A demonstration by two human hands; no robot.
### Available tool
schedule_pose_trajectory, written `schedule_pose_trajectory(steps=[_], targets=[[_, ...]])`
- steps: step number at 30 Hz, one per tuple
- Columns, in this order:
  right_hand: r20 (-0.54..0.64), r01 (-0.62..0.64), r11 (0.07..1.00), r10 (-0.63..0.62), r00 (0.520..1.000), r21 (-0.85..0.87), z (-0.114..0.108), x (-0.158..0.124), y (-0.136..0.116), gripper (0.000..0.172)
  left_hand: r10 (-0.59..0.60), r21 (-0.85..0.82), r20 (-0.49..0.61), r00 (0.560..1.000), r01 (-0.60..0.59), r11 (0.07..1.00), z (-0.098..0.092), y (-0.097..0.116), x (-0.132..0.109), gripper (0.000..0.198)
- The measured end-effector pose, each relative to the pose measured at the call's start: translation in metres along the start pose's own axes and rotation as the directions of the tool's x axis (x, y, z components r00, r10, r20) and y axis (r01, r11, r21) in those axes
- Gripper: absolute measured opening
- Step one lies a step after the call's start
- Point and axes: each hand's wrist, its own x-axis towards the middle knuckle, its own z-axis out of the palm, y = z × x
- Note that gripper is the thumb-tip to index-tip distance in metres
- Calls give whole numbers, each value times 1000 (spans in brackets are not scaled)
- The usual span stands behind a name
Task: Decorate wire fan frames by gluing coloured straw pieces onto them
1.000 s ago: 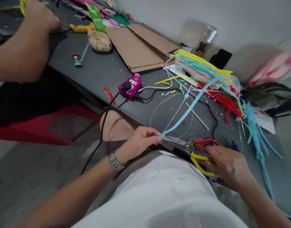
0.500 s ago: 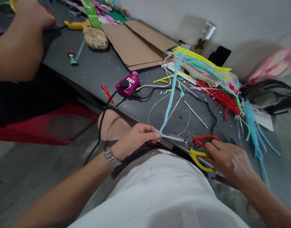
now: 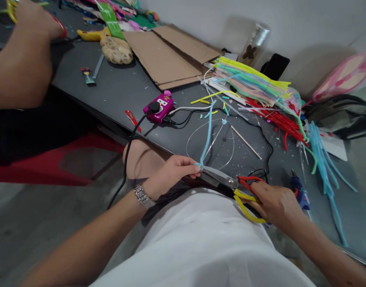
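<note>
My left grip [image 3: 171, 176] is a narrow pinch, thumb and fingertips closed on the lower end of a pale blue strip [image 3: 207, 135] that rises toward 12 o'clock over the dark counter [image 3: 117, 95]. A steel wristwatch [image 3: 144, 196] sits just behind that hand. My right grip [image 3: 275, 205] is wrapped around the red and yellow handles of a pair of scissors [image 3: 220, 178]; the handles sit close together and the blades are narrowly parted, with their tips right at the strip beside my left fingertips.

Just beyond my hands, a thin wire loop [image 3: 187, 145] lies on the counter, with the strip passing over it and a wooden stick [image 3: 245, 141] beside it. A magenta power strip [image 3: 158, 107] sits at 11 o'clock, a bundle of colored strips [image 3: 251, 81] at 1 o'clock, and loose blue strips [image 3: 323, 167] at 2 o'clock. At 10 o'clock, another person's hand [image 3: 30, 24] reaches in near flattened cardboard [image 3: 168, 56].
</note>
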Motion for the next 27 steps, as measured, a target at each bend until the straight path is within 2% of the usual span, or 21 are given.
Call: schedule_pose_trajectory(steps=[4,9,12,17,21,23,27], targets=[[-30,-58,994,61,998,96,0,1,-5,40,-9,0,6,1000,9,1000,0,-3,2,25],[-20,-274,923,290,957,271,-9,0,-1,38,9,30,-18,1000,-8,1000,0,-7,3,25],[-10,-458,842,481,877,285,-15,-9,19,38,20,58,-22,1000,-19,998,0,-3,0,26],[-38,-741,667,745,666,78,-16,-34,88,38,44,188,-38,998,-36,981,4,4,-8,30],[125,-853,491,871,475,-178,-13,-60,152,43,42,206,-49,998,-31,978,2,-2,-1,32],[154,-861,461,887,436,-214,-7,-69,173,50,14,189,-38,999,-7,982,2,-7,2,32],[181,-849,494,867,465,-187,13,-78,190,54,-2,178,-48,999,11,984,5,-13,1,31]])
